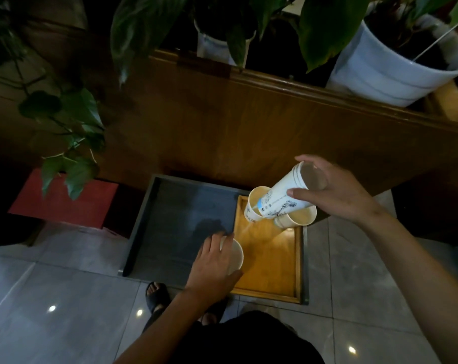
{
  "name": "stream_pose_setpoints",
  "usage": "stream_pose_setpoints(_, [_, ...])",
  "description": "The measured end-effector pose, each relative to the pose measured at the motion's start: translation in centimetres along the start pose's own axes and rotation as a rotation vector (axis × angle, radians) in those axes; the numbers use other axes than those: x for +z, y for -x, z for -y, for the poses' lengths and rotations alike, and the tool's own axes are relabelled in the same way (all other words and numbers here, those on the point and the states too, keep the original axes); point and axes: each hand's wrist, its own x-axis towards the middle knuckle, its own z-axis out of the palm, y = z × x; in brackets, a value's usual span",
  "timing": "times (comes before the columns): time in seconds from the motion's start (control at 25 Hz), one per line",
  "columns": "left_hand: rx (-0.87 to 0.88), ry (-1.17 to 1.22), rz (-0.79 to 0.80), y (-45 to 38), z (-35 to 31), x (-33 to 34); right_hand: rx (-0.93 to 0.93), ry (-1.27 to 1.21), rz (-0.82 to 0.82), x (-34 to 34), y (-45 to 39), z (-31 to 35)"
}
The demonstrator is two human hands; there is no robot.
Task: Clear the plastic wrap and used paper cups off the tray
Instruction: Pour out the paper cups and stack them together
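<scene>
The shiny grey tiled floor [65, 298] holds a flat dark grey tray [141, 227]. A smaller orange-brown wooden tray [272, 261] lies in its right side. A red box [65, 203] sits just left.

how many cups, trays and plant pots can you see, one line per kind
paper cups: 4 that can be told apart (tipped cup in the right hand, one under the left hand, two standing); the tipped one's rim looks layered, perhaps a stack
trays: 2 (dark, wooden)
white plant pots: 2
total: 8
</scene>
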Motion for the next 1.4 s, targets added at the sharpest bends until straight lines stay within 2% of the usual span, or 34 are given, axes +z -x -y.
stream_pose_setpoints(0.36, [-0.001,0.046,-0.026,0.1,0.3,0.3,0.059,0.151,-0.071,4.4,-2.8,0.4])
stream_pose_setpoints(0.64, [0.021,-0.009,-0.048,0.1,0.4,0.4,0.114,0.308,-0.026,8.4,-4.4,0.1])
stream_pose_setpoints(1.04, [0.005,-0.030,-0.016,-0.1,0.4,0.4,0.172,0.382,-0.017,12.2,-5.3,-0.4])
stream_pose_setpoints(1.4, [-0.006,-0.024,0.013,-0.4,0.6,0.6,0.122,0.472,-0.017,13.6,-4.9,-0.3])
